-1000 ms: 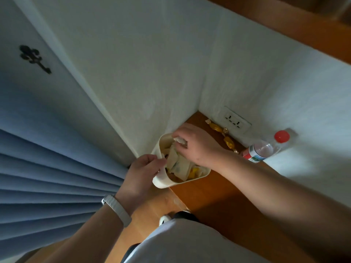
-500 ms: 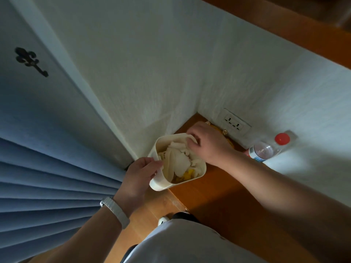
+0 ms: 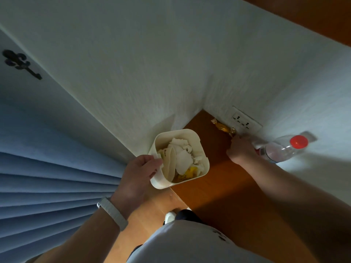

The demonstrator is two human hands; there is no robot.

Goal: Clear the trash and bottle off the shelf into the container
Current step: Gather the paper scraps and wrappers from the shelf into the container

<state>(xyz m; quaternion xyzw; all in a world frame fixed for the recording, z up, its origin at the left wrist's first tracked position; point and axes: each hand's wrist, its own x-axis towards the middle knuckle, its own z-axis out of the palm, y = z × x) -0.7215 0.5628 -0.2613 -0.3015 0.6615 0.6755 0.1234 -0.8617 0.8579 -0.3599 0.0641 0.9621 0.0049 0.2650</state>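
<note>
The cream plastic container (image 3: 197,141) is gripped by the left hand (image 3: 140,173). The right hand's (image 3: 240,149) hold cannot be told. The light, crinkly golden wrapper (image 3: 223,128) is best pinched at a twisted end.

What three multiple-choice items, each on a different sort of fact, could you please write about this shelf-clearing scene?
1. Where is the bottle?
A on the floor
B lying on the shelf by the wall
C hanging on the hook

2. What colour is the bottle's cap?
A red
B blue
C green

3. What state is the container in?
A empty
B upside down
C holding crumpled trash

Answers:
1 B, as the bottle lies on its side on the wood against the white wall.
2 A, as the cap shows plainly red.
3 C, as white paper and yellow scraps show inside the container while the left hand grips its rim.
</note>
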